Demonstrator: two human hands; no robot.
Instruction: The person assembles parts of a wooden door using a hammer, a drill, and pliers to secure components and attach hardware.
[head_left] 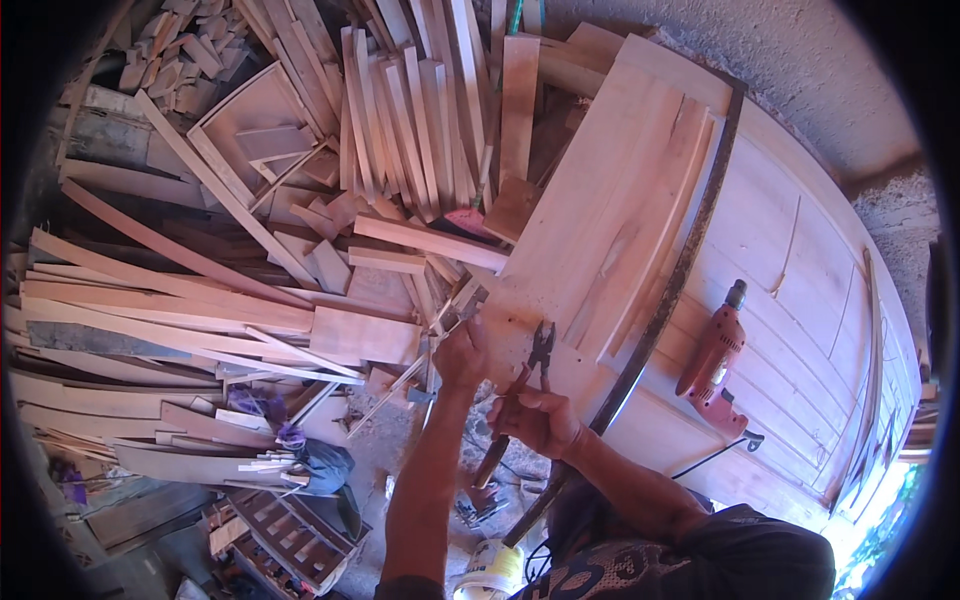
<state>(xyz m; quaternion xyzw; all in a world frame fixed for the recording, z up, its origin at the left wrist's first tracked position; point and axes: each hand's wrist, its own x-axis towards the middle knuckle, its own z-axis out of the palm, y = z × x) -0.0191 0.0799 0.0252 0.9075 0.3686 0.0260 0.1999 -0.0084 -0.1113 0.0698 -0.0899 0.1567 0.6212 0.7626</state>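
Observation:
My right hand (535,420) is closed round a pair of pliers (541,348). Their dark jaws point away from me over the near end of a wooden panel (560,230). Below the same hand a brown, handle-like piece (490,463) sticks out; whether it belongs to the pliers I cannot tell. My left hand (461,353) is curled at the panel's left edge, with its thumb side up. Its fingers hide whatever may be in them. Several small dark marks show in the wood near the pliers.
A long dark bar (680,270) lies along the panelled work surface. To its right rests a red power drill (715,345) with a cord. Boards and strips (410,130) crowd the left and back. A white bucket (492,568) and a slatted wooden crate (290,535) stand low in front.

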